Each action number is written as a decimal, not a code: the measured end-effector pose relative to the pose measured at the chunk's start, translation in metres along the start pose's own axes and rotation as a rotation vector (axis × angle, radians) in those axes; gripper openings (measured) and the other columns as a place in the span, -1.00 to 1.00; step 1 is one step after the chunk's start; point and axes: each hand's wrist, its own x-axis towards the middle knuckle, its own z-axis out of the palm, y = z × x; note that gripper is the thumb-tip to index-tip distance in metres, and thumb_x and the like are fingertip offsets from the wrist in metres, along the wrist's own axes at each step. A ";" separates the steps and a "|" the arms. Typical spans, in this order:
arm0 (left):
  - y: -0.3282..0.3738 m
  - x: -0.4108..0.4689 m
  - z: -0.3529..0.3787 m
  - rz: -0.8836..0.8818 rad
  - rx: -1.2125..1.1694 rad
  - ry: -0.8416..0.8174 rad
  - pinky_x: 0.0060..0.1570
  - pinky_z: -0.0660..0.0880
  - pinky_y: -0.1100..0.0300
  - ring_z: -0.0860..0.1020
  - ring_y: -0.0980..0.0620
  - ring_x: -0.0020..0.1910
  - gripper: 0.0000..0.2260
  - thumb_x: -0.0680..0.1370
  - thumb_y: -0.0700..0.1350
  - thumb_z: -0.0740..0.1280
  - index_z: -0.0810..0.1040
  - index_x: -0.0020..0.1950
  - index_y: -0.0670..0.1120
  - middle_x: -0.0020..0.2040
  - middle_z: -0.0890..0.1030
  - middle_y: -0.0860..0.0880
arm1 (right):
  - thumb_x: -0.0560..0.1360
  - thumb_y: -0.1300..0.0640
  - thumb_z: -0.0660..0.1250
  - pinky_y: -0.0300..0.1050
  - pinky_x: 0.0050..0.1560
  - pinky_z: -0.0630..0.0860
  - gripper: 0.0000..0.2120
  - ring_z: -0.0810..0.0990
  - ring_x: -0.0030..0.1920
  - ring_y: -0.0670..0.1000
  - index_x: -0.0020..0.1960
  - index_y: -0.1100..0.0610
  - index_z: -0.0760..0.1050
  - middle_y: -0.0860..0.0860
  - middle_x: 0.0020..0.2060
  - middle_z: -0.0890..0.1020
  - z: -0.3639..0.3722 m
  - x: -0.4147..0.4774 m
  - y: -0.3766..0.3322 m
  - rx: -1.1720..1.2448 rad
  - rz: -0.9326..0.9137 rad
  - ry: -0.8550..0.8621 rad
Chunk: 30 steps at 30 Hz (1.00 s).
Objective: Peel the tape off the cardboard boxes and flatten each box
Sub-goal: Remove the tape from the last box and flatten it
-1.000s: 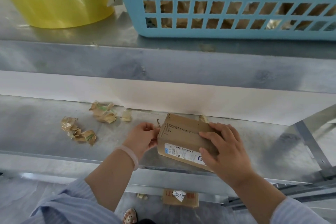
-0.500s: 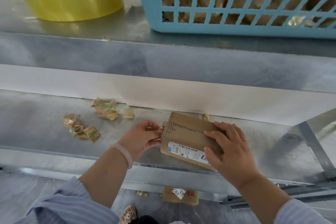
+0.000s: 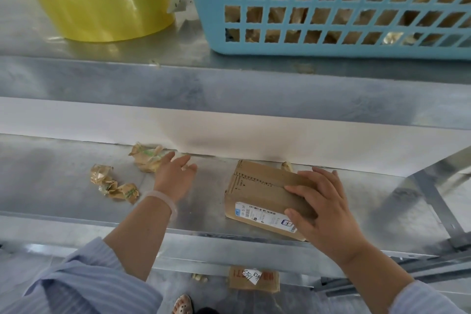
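One blue basket and a yellow tape roll sat up top. Below, the cardboard box lay on the shelf under the right hand, fingers spread flat on it. The left hand had left the box end and reached, fingers spread, toward the tape scraps. I think one strip was off. I could not read the white label.
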 end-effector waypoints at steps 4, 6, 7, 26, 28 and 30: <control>0.028 -0.033 0.006 0.269 -0.126 -0.049 0.01 0.48 0.40 0.55 0.30 -0.07 -0.80 0.56 -0.11 0.36 0.60 0.07 0.19 0.00 0.62 0.26 | 0.28 -0.05 0.52 -0.16 0.33 0.18 -0.67 0.43 0.11 -0.04 0.01 -0.01 0.59 -0.19 0.01 0.49 -0.009 0.009 -0.008 0.000 0.043 0.033; 0.040 -0.052 0.010 0.364 -0.184 -0.106 -0.16 0.46 0.49 0.56 0.34 -0.15 -0.75 0.52 -0.11 0.42 0.61 -0.13 0.30 -0.17 0.63 0.31 | 0.24 0.12 0.61 -0.09 0.18 0.35 -0.67 0.45 -0.05 -0.08 -0.11 -0.03 0.53 -0.25 -0.14 0.48 -0.012 0.012 -0.016 -0.009 0.035 -0.005; 0.044 -0.058 0.012 0.412 -0.187 -0.150 -0.17 0.45 0.49 0.57 0.33 -0.15 -0.73 0.50 -0.09 0.44 0.62 -0.16 0.35 -0.16 0.63 0.33 | 0.24 0.18 0.61 -0.09 0.09 0.44 -0.67 0.44 -0.12 -0.11 -0.17 -0.03 0.50 -0.26 -0.22 0.48 -0.014 0.012 -0.018 -0.003 0.037 -0.031; 0.058 -0.081 0.035 0.430 0.022 -0.034 -0.25 0.36 0.37 0.49 0.28 -0.21 -0.79 0.63 0.12 0.11 0.51 -0.05 0.15 -0.14 0.54 0.25 | 0.40 -0.17 0.43 -0.13 0.27 0.34 -0.45 0.28 0.29 -0.03 0.34 -0.13 0.39 -0.11 0.23 0.33 -0.035 0.004 -0.023 -0.054 0.427 -0.208; 0.059 -0.084 0.034 0.339 -0.099 -0.046 -0.32 0.35 0.27 0.48 0.23 -0.34 -0.65 0.65 0.15 0.02 0.44 -0.25 0.11 -0.36 0.50 0.19 | 0.37 -0.24 0.43 -0.11 0.23 0.38 -0.38 0.30 0.29 0.02 0.32 -0.08 0.29 -0.06 0.24 0.28 -0.033 0.004 -0.019 -0.087 0.523 -0.206; 0.061 -0.085 0.036 0.301 -0.082 -0.067 -0.23 0.39 0.20 0.51 0.16 -0.24 -0.62 0.65 0.18 -0.04 0.45 -0.18 0.10 -0.26 0.52 0.14 | 0.34 -0.33 0.41 -0.08 0.21 0.41 -0.27 0.36 0.27 0.05 0.32 -0.04 0.17 -0.03 0.23 0.29 -0.029 0.006 -0.016 -0.097 0.601 -0.254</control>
